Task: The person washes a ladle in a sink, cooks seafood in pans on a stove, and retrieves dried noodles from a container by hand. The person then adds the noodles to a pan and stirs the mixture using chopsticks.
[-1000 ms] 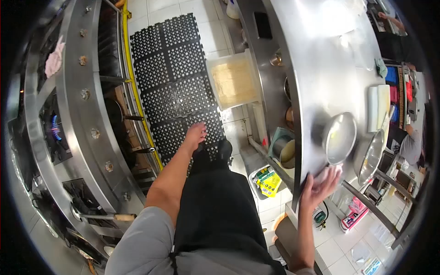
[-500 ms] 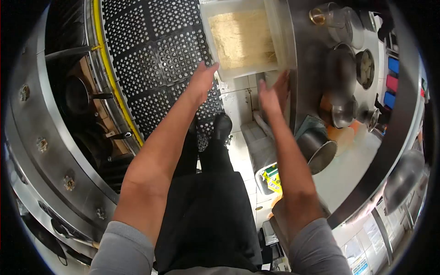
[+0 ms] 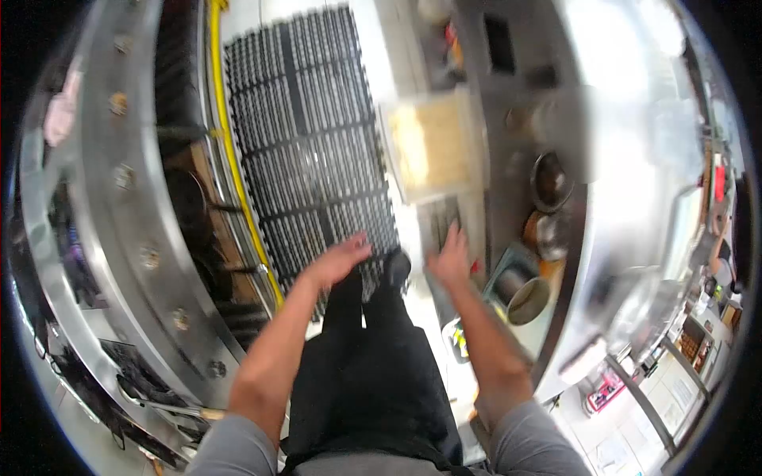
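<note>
Both my hands are in front of my body, apart from each other and blurred by motion. My left hand is open over the black floor mat, its fingers stretched out to the right, touching nothing I can see. My right hand is open too, fingers pointing forward, beside the counter. Ahead of it a translucent plastic tub with pale yellow contents sits low next to the counter. A gap shows between that tub and both hands.
A perforated black mat covers the floor. Left stands a steel range with a yellow pipe and pans. To the right, the counter holds a metal pot and several bowls. My shoe is on the mat.
My hands have drawn back from the tub toward my body. The view has tilted, bringing more of the floor and counter ahead into sight.
</note>
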The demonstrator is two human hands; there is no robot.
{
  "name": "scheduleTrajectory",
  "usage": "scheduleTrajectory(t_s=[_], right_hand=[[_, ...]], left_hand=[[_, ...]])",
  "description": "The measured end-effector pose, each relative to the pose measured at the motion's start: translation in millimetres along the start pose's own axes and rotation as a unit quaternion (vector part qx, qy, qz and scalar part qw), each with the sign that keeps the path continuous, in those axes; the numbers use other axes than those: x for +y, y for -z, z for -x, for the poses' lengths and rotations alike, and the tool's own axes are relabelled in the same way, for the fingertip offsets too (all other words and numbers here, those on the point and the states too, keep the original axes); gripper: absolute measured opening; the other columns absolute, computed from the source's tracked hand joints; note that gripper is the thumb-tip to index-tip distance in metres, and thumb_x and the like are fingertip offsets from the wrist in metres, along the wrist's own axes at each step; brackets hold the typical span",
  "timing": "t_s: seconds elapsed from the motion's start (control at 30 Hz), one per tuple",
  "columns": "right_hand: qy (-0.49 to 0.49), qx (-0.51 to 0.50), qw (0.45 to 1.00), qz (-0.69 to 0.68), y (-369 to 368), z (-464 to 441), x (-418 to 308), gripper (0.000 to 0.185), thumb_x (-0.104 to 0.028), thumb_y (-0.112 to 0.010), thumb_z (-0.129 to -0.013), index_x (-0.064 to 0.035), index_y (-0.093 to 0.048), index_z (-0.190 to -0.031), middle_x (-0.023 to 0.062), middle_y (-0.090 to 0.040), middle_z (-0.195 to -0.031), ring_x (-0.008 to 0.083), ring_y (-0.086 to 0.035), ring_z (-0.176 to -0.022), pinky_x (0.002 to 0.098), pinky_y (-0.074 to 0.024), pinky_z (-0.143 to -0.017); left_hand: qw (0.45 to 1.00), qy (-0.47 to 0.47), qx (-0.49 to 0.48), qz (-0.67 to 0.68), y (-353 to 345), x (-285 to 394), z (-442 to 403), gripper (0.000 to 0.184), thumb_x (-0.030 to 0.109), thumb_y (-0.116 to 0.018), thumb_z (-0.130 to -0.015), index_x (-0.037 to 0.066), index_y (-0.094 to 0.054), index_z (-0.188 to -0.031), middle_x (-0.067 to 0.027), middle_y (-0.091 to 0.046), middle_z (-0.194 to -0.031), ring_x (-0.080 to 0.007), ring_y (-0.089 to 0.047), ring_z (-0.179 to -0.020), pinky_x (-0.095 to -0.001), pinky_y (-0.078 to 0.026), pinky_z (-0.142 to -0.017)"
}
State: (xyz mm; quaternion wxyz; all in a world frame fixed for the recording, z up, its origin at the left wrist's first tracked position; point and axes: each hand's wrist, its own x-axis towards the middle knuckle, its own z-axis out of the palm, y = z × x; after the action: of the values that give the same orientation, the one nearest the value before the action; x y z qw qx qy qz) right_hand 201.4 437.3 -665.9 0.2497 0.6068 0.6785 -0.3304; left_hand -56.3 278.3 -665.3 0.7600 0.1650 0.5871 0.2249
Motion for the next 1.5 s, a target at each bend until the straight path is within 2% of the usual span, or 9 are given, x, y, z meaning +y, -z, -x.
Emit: scheduleTrajectory(t_s=[0.27, 0.3, 0.47, 0.5, 0.7, 0.83, 0.97, 1.17, 1.5], right_hand=[[0.342, 0.08, 0.935, -0.053, 49, 241, -41, 0.088, -0.051, -0.075, -0.086, -0.0009, -0.043, -0.151, 0.0297, -0.045, -0.152, 0.0475, -0.043, -0.141, 0.0508, -0.038, -0.116], [0.285, 0.01, 0.957, -0.059, 90, 265, -69, 0.086, -0.048, -0.077, -0.086, -0.0142, -0.041, -0.157, 0.0269, -0.029, -0.163, 0.0468, -0.029, -0.15, 0.0485, -0.0325, -0.121], [0.364, -0.08, 0.927, -0.034, 252, 256, -141, 0.059, -0.044, -0.066, -0.097, -0.0099, -0.057, -0.145, 0.0207, -0.06, -0.142, 0.0377, -0.054, -0.135, 0.0451, -0.0414, -0.114], [0.35, -0.136, 0.926, -0.038, 272, 227, -156, 0.081, -0.053, -0.068, -0.092, -0.0032, -0.044, -0.151, 0.025, -0.052, -0.148, 0.0428, -0.052, -0.135, 0.0468, -0.0414, -0.114], [0.394, 0.084, 0.911, -0.093, 413, 218, -211, 0.07, -0.046, -0.065, -0.096, -0.0064, -0.046, -0.151, 0.0256, -0.047, -0.152, 0.0419, -0.05, -0.137, 0.0456, -0.043, -0.112], [0.411, 0.195, 0.888, -0.068, 467, 197, -221, 0.069, -0.047, -0.063, -0.098, -0.0077, -0.046, -0.152, 0.0219, -0.048, -0.152, 0.0389, -0.054, -0.132, 0.0437, -0.0466, -0.107], [0.394, 0.146, 0.903, -0.094, 495, 208, -226, 0.067, -0.048, -0.062, -0.098, -0.0081, -0.048, -0.15, 0.0226, -0.054, -0.144, 0.0379, -0.058, -0.127, 0.0421, -0.0474, -0.106], [0.332, 0.051, 0.926, -0.174, 477, 208, -228, 0.063, -0.049, -0.062, -0.099, -0.0111, -0.052, -0.148, 0.0236, -0.061, -0.138, 0.038, -0.062, -0.122, 0.0416, -0.0484, -0.104], [0.033, 0.178, 0.9, -0.396, 502, 236, -271, 0.054, -0.04, -0.068, -0.097, -0.0083, -0.061, -0.14, 0.0213, -0.067, -0.133, 0.035, -0.065, -0.122, 0.0424, -0.0507, -0.102]], left_hand=[[0.979, -0.14, -0.137, 0.047, -49, 96, 224, 0.068, 0.037, -0.059, -0.105, -0.001, -0.037, -0.156, -0.0159, -0.047, -0.156, -0.0243, -0.043, -0.145, -0.0349, -0.033, -0.12], [0.983, -0.179, -0.045, -0.012, -46, 86, 221, 0.054, 0.033, -0.066, -0.099, 0.004, -0.056, -0.144, -0.0118, -0.064, -0.136, -0.0191, -0.064, -0.103, -0.0337, -0.052, -0.08], [0.973, -0.182, -0.04, -0.138, 3, 145, 253, 0.053, 0.038, -0.066, -0.1, 0.01, -0.058, -0.144, -0.008, -0.057, -0.146, -0.0249, -0.057, -0.125, -0.0408, -0.049, -0.097], [0.976, -0.17, -0.027, -0.136, 10, 165, 262, 0.05, 0.037, -0.065, -0.101, 0.009, -0.06, -0.142, -0.0098, -0.058, -0.143, -0.026, -0.058, -0.123, -0.0418, -0.05, -0.098], [0.883, -0.287, 0.084, -0.361, 78, 274, 266, 0.043, 0.033, -0.064, -0.101, 0.004, -0.063, -0.134, -0.0159, -0.064, -0.133, -0.0308, -0.063, -0.117, -0.0482, -0.051, -0.1], [0.901, -0.234, 0.152, -0.332, 104, 378, 252, 0.07, 0.035, -0.066, -0.101, -0.002, -0.039, -0.154, -0.0143, -0.06, -0.141, -0.0213, -0.056, -0.129, -0.0346, -0.045, -0.11], [0.886, -0.394, 0.121, -0.212, 117, 549, 264, 0.077, 0.028, -0.077, -0.094, 0.0, -0.038, -0.154, -0.0094, -0.069, -0.114, -0.0166, -0.068, -0.096, -0.0326, -0.056, -0.09], [0.708, -0.636, 0.115, -0.284, 81, 882, 363, 0.085, 0.015, -0.08, -0.087, 0.008, -0.033, -0.157, -0.0094, -0.044, -0.151, -0.0252, -0.051, -0.132, -0.0394, -0.054, -0.099], [0.545, -0.793, 0.204, -0.179, 13, 1258, 408, 0.134, 0.054, -0.09, -0.07, 0.001, -0.01, -0.163, -0.031, -0.034, -0.159, -0.0374, -0.043, -0.143, -0.0492, -0.035, -0.117]])
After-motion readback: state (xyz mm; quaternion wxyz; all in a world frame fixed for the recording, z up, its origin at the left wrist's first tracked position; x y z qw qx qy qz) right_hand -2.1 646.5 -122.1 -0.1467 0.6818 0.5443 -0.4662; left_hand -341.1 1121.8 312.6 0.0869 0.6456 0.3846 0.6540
